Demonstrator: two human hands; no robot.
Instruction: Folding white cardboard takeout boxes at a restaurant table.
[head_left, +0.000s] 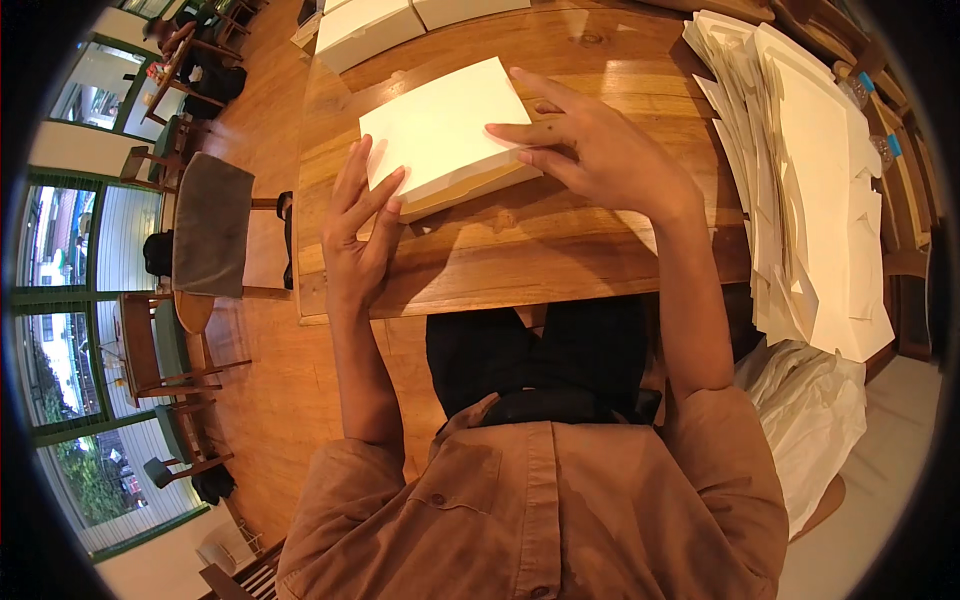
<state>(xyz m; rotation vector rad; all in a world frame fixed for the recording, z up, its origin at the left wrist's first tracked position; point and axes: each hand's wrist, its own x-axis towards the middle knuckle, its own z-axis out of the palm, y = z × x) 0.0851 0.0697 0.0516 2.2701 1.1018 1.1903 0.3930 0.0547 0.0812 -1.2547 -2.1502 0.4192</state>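
Note:
A white cardboard box (446, 124) lies at a slant on the wooden table before me, its lid down. Along its near side a gap shows a shaded, tan-looking inner wall (469, 187). My left hand (364, 217) holds the left end, with fingertips on the lid and the thumb by the near left corner. At the right end, my right hand (592, 142) has one finger on the lid and the thumb at the near edge. Its index finger reaches past the far right side. The box's underside is hidden.
More white boxes (367, 34) stand at the table's far left. A tall stack of flat white cardboard blanks (817, 187) rises at the right, above a crumpled plastic bag (810, 420). A grey-backed chair (214, 225) stands left of the wooden table (525, 262). Another person sits farther off.

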